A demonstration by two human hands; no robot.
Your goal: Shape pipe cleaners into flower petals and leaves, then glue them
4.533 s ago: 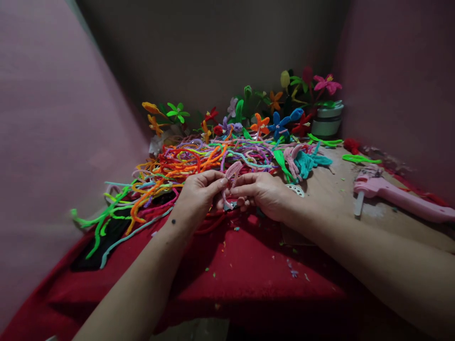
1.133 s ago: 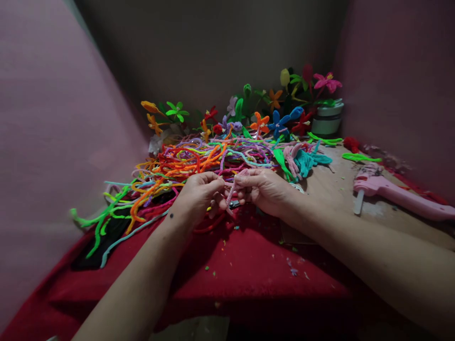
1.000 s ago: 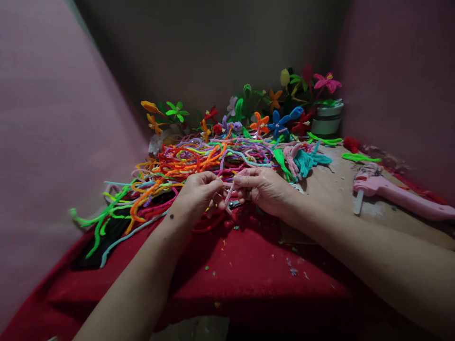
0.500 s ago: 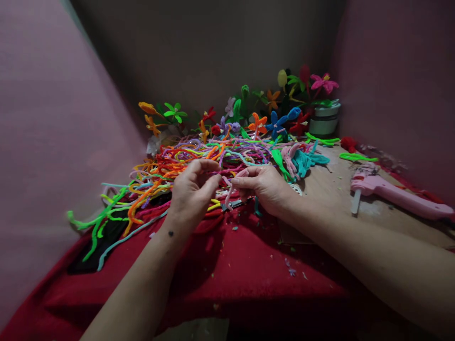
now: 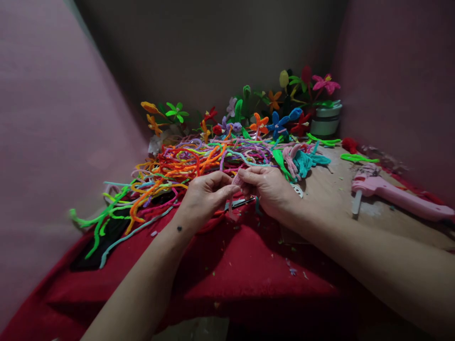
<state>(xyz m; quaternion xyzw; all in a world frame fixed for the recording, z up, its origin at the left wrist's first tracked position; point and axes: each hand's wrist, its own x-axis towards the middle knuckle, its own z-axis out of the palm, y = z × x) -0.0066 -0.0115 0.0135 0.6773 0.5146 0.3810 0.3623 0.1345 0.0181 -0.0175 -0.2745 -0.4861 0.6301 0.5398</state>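
Over red cloth (image 5: 256, 270), pinches a pink fuzzy stem (image 5: 237, 181) narrowly in both left hand (image 5: 204, 196) and right hand (image 5: 273, 189); seems to be shaping it, probably calling next for a small, firm bend. Works just short of tangled stems (image 5: 188, 161).

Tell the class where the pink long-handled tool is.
In the head view, the pink tool lies far right on the brown surface, right of the right hand and just nearer the camera than a bright green strip.

You are in a craft workspace: pipe cleaners (image 5: 188, 163), pipe-cleaner flowers (image 5: 278, 125) and a hot-glue gun (image 5: 401, 193) share your desk (image 5: 256, 279)
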